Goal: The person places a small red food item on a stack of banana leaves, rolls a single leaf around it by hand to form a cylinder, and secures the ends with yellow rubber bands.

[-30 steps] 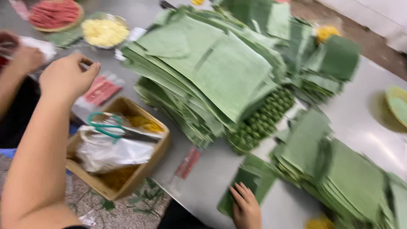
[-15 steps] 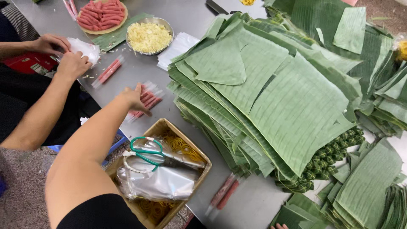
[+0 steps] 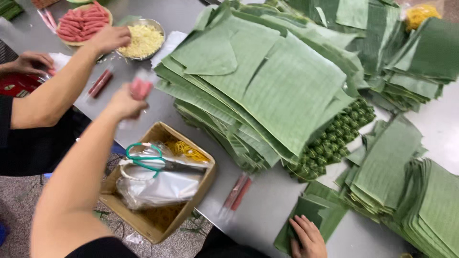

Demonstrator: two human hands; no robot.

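pink wrapped sausage pinched in raised left hand; right hand flat on folded leaf.

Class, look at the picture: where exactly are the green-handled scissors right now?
In the head view, the green-handled scissors lie at lower left, on a clear plastic bag inside the cardboard box, just below the left hand.

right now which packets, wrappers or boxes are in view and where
Clear plastic packet of pink sausage: gripped in the left hand, above the table edge.
Two slim clear-wrapped red sticks: flat on the grey table, beside the box.
Open brown cardboard box: at the table edge, holding crumpled clear plastic and green-handled scissors.
Red packet: far left, by another person's hand.
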